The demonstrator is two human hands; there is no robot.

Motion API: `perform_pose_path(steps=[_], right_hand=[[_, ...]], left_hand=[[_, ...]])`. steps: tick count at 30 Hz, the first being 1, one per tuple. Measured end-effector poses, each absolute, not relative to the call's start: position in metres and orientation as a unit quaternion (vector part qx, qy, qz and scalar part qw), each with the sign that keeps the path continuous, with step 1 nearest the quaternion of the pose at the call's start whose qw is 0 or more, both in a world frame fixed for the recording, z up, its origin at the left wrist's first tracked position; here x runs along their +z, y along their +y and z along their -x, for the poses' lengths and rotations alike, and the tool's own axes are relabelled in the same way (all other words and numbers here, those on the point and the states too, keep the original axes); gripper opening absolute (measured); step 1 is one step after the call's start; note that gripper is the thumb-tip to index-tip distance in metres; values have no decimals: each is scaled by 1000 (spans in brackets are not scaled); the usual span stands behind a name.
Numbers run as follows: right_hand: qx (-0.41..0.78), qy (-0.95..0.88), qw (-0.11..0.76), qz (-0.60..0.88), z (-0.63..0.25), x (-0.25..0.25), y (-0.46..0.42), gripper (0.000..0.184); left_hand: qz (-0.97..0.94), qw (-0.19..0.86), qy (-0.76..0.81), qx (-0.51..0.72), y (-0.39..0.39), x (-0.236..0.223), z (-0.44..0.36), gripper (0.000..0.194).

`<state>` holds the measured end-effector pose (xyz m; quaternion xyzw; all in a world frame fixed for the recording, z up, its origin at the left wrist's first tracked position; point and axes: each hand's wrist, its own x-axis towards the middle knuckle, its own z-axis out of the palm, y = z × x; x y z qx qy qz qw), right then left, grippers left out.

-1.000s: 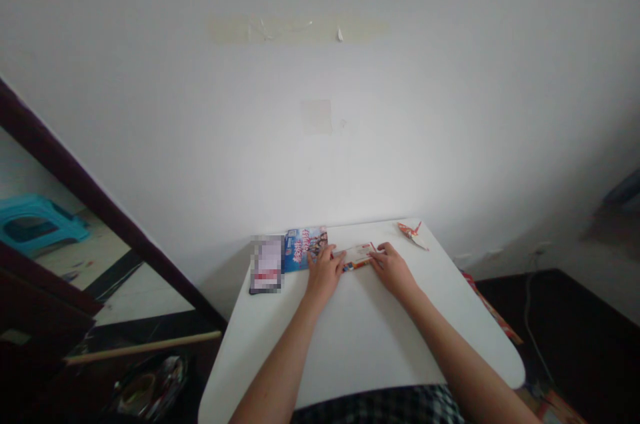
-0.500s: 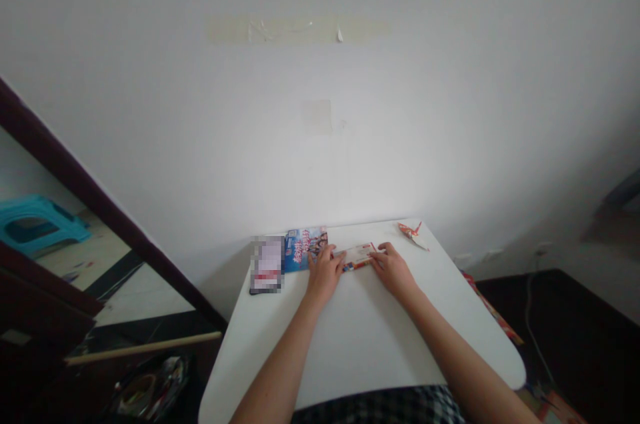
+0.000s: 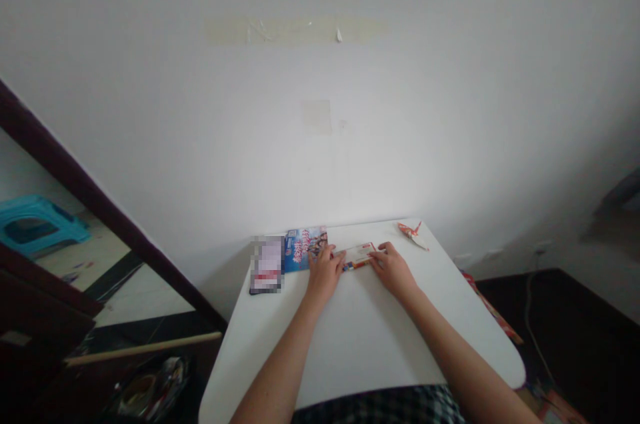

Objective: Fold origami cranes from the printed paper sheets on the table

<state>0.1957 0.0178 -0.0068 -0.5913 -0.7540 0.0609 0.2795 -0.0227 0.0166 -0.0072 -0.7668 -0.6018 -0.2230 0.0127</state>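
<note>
- We observe the left hand and right hand palm-down, fingers bent, touching opposite ends of the folded paper; whether either grips, we cannot tell.
- We count one folded paper, one blue printed sheet, one orange-and-white paper figure.
- We find the folded paper pale, colourful-edged, lower centre of the frame, on the tabletop.

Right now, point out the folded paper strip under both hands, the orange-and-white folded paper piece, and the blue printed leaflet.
folded paper strip (image 3: 358,254): head view, pale upper face
orange-and-white folded paper piece (image 3: 411,233): head view, middle
blue printed leaflet (image 3: 295,255): head view, left part
</note>
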Motion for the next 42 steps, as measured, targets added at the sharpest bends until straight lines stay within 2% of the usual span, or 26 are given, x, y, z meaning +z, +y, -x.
perform_pose_path(steps=[19, 42], right_hand=[[66, -722, 303, 618, -183, 3, 10, 23], [85, -722, 290, 622, -183, 2, 13, 27]], left_hand=[[773, 50, -587, -236, 13, -8, 17, 33], [765, 44, -600, -229, 9, -3, 13, 34]])
